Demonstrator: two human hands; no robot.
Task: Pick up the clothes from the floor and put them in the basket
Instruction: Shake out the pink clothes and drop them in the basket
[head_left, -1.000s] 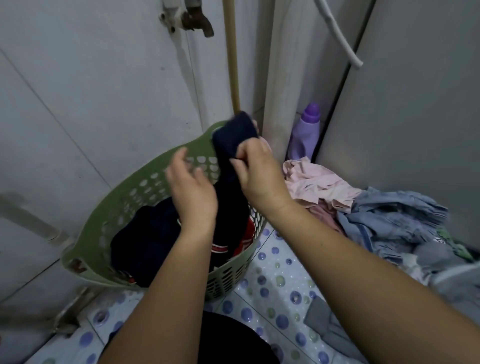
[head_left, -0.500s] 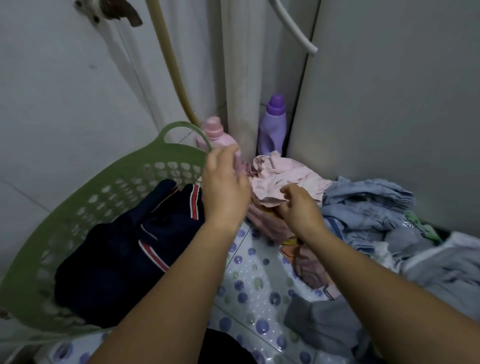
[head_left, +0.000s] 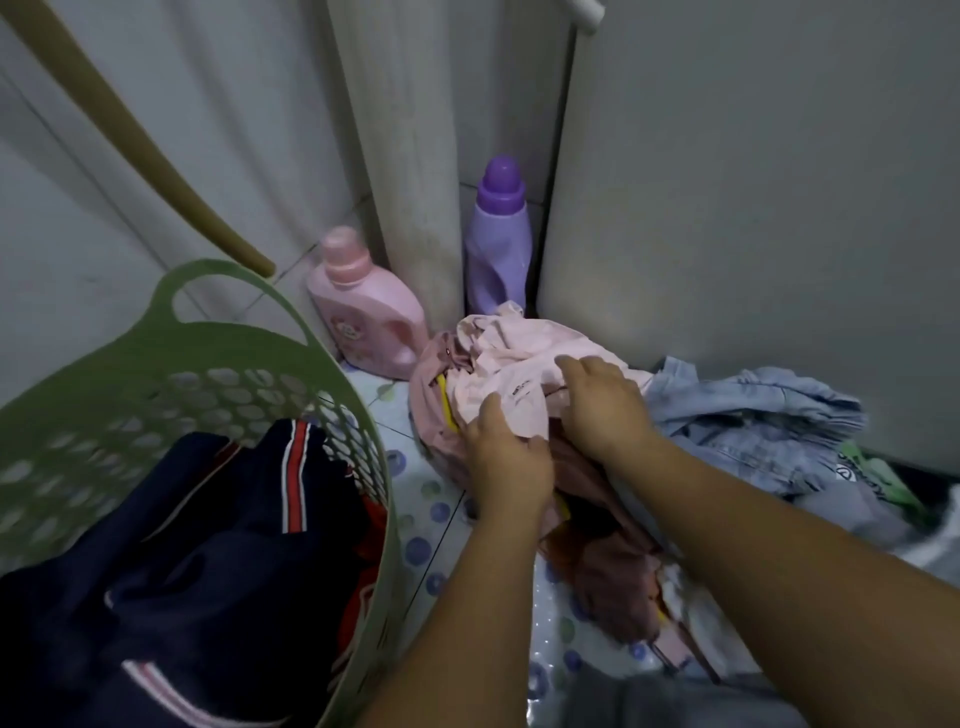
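A green perforated basket (head_left: 223, 343) stands at the left and holds a navy garment with red and white stripes (head_left: 208, 530). To its right a pale pink garment (head_left: 509, 358) lies bunched on the spotted floor, on top of a darker pink one (head_left: 613, 566). My left hand (head_left: 506, 457) grips the near edge of the pale pink garment. My right hand (head_left: 602, 400) lies on top of the same garment, fingers curling into the fabric. A light blue denim piece (head_left: 763, 415) and grey clothes (head_left: 852, 499) lie further right.
A pink bottle (head_left: 363, 306) and a purple bottle (head_left: 498, 239) stand in the corner behind the clothes. A white pipe (head_left: 415, 156) runs up the corner, a tan hose (head_left: 130, 135) hangs at the left, and a grey panel (head_left: 753, 208) bounds the right.
The navy garment was let go into the basket. Both hands have moved right to the pink pile and closed on the pale pink garment. The view has swung right and closer.
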